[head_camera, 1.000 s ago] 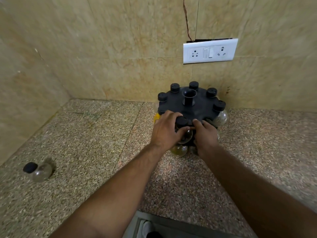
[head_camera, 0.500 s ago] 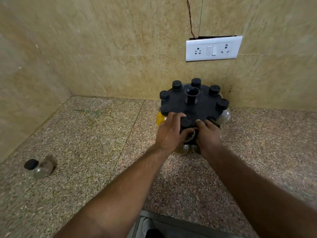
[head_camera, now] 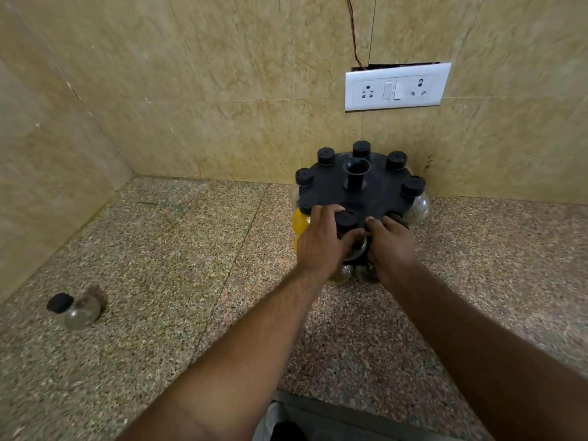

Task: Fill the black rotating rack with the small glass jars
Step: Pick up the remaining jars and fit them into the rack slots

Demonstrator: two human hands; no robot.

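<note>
Both hands are at the near rim of the black rotating rack (head_camera: 331, 192): left hand (head_camera: 321, 241) curled around a small jar, its black cap (head_camera: 346, 219) poking up between thumb and fingers, right hand (head_camera: 389, 243) closed in from the other side on the same jar's glass belly and the rack edge; exact finger contact there is hidden. That jar looks about seated in the near slot, upright. Rack stands near the back edge of the counter (head_camera: 178, 249), close to the wall under the switch plate (head_camera: 397, 87), with capped jars around its far and side rim, central post (head_camera: 356, 175) empty. One loose jar (head_camera: 76, 310) lies tipped on its side near the left edge of the counter, well apart from the rack, cap pointing left and slightly back, long axis roughly along the near edge. It's off to the left of both hands, so left hand is clearly the nearer one. Judgement: next is a reach left and toward the near edge, grab at belly or cap, stand it upright. Free slot for it can't be seen; rack may need turning.
</note>
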